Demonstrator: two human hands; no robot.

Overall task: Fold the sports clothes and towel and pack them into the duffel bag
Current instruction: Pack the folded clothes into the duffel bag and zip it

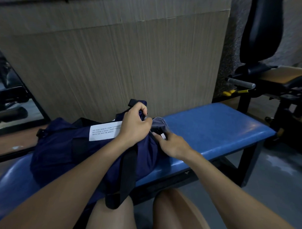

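Both hands working at the bag's right end

The bag (63, 145) is lying lengthwise along the bench (215, 127), stretching leftward; the left hand (135, 125) is pinching its top edge, the right hand (171, 146) is gripping fabric just beside, near the grey lining (159, 125).

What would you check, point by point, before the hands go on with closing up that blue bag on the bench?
1. Duffel bag rests fully on the blue bench: ok.
2. Left hand grips the bag's top edge near its right end: ok.
3. Right hand holds the bag's end just below the grey fabric: ok.
4. Grey fabric tucked inside: not ok, it pokes out at the opening.
5. Zipper pull found and free: cannot tell, the hands hide it.
6. Black strap clear of the opening: ok, it hangs down the front.
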